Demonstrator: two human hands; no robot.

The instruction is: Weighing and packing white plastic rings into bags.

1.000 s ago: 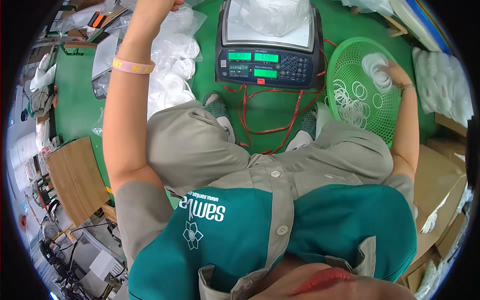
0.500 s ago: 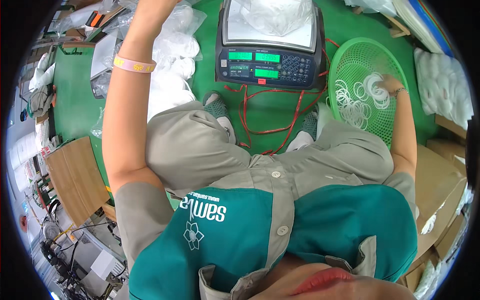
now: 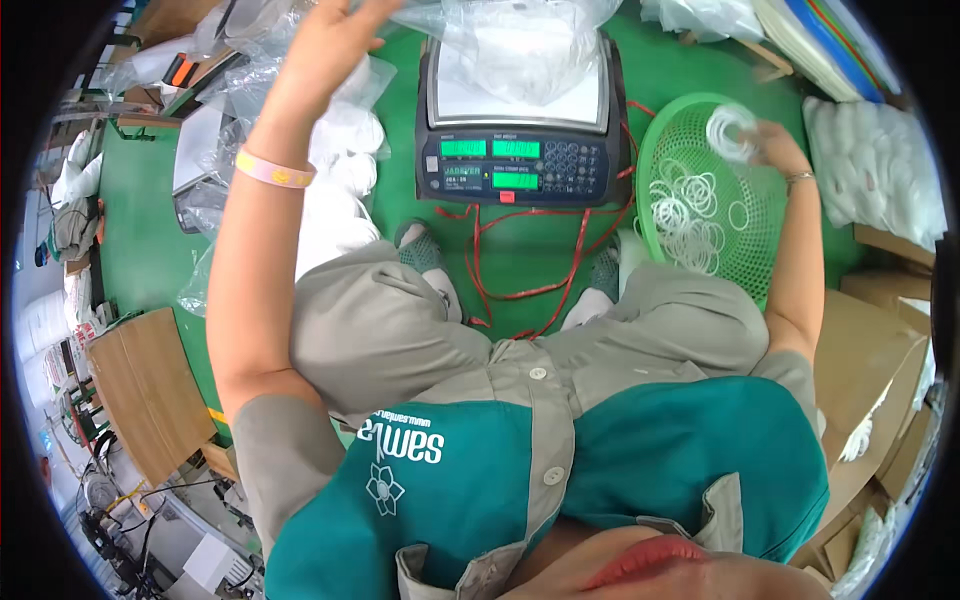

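My left hand (image 3: 345, 35) is at the top of the view, its fingertips at the edge of a clear plastic bag (image 3: 520, 60). The fingers seem closed on that edge, though the top of the picture cuts them partly off. White contents show through the bag, which rests on the pan of a dark counting scale (image 3: 520, 168) with lit green displays. On the right, my right hand (image 3: 780, 150) grips a bunch of thin white rings (image 3: 732, 134), blurred by motion. It is over the far part of a green mesh basket (image 3: 768, 225), where loose white rings (image 3: 690, 235) lie.
Red cord (image 3: 530, 264) loops on the green floor between my feet and the scale. Bags of white goods (image 3: 345, 165) lie left of the scale. A packed clear bag (image 3: 870, 165) and cardboard boxes (image 3: 865, 365) stand at the right, a brown board (image 3: 150, 390) at the left.
My right hand has lifted a bunch of rings up from among the others in the basket. The plastic bag's edge now spreads left to my left hand. The whole view has shifted slightly.
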